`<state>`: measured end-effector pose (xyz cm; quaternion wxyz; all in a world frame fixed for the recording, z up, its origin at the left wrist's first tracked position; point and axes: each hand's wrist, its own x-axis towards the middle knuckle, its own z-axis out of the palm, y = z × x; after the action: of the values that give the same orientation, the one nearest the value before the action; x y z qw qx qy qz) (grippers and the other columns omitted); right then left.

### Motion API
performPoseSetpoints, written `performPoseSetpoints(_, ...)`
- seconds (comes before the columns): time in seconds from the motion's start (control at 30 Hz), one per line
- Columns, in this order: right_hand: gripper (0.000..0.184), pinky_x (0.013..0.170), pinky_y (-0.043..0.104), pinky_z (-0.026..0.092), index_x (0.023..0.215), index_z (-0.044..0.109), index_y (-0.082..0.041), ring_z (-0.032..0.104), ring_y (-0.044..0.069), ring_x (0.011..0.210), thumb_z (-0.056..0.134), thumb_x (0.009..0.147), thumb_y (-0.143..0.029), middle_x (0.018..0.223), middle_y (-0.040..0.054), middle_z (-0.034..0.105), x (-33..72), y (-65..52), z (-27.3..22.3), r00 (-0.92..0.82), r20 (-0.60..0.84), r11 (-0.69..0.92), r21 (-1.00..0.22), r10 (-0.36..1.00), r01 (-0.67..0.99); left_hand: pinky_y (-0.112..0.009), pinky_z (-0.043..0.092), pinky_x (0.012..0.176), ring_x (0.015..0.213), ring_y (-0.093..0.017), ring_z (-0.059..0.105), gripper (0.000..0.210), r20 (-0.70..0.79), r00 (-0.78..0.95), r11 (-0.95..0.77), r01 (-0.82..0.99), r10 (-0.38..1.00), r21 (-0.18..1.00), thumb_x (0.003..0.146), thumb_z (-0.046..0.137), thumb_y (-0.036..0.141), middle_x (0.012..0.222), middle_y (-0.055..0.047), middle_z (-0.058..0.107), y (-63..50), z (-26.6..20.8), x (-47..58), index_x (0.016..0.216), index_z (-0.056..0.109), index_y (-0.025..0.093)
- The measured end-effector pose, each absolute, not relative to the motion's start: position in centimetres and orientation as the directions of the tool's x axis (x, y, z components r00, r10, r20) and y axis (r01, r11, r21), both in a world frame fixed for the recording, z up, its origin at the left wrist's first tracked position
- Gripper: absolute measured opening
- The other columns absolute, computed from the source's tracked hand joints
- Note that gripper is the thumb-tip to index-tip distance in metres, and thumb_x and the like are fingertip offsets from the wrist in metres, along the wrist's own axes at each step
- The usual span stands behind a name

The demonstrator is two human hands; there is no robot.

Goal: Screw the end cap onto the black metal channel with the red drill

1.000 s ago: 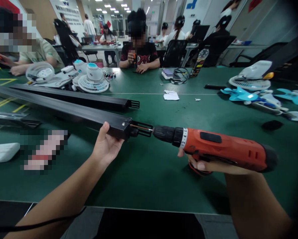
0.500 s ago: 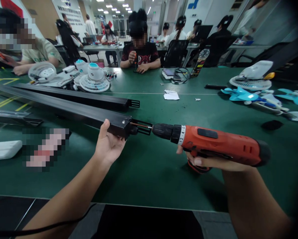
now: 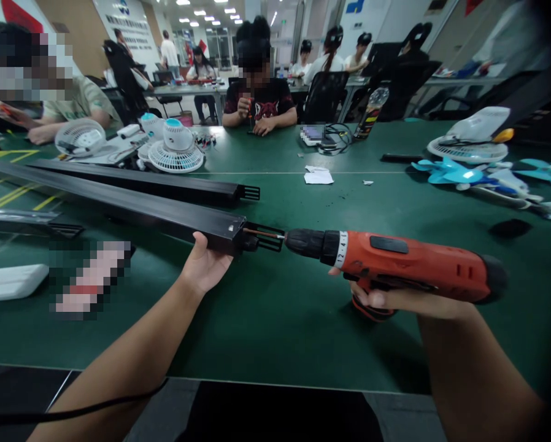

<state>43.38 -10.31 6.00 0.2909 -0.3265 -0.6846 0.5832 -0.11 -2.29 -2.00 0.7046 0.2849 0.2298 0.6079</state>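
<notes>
Left hand [image 3: 206, 265] holds the near end of a black bar [image 3: 165, 212] over the tabletop [image 3: 303, 344]; right hand [image 3: 390, 301] grips an orange drill [image 3: 418, 264], its bit [image 3: 266, 234] reaching the bar's end. Work there seems under way, unfinished; a second bar [image 3: 165, 183] lies behind, neither hand on it. The bit's tip is unclear, the first bar's far end cut off.
</notes>
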Motion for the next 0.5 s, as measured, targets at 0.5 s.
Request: performPoseSetpoints(0.5, 0.041, 0.064, 0.037, 0.079, 0.108, 0.094, -0.027, 0.082, 0.024, 0.072, 0.099, 0.116, -0.066, 0.088, 0.0075, 0.086, 44.1, -10.9, 4.2, -0.46, 0.122, 0.246, -0.944, 0.879, 0.22, -0.032, 0.078, 0.109, 0.13, -0.028, 0.097, 0.102, 0.004, 0.2, 0.145, -0.726, 0.98, 0.672, 0.084, 0.127, 0.053, 0.142, -0.008, 0.099, -1.3, -2.4, -0.7, 0.172, 0.083, 0.025)
